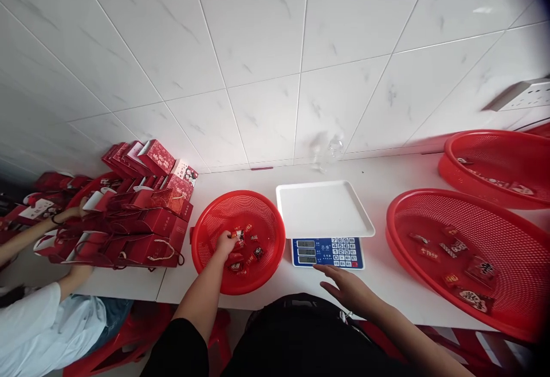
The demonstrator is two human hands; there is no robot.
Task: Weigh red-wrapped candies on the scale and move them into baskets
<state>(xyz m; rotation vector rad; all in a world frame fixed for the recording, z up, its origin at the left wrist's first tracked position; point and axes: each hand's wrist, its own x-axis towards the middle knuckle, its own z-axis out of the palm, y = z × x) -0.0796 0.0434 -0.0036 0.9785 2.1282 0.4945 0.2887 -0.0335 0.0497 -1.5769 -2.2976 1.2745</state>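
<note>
My left hand [224, 246] reaches down into a small red plastic basket [217, 211]. Its fingers are closed on a small wrapped candy [238, 235]. Several other wrapped candies [258, 252] lie loose on the bottom around it. Right of that basket stands a digital scale [327, 252] with a bare white weighing tray [322, 211] on top and a blue keypad panel in front. My right hand [344, 286] hovers by the near edge of the scale's panel, fingers stretched out and holding nothing.
Red gift boxes [150, 222] are stacked at the left, where a co-worker's arms [71, 277] reach in. Two larger red baskets [404, 205] with wrapped sweets stand at the right. A clear plastic bottle [335, 146] is by the tiled wall, and a power strip [524, 95] hangs at right.
</note>
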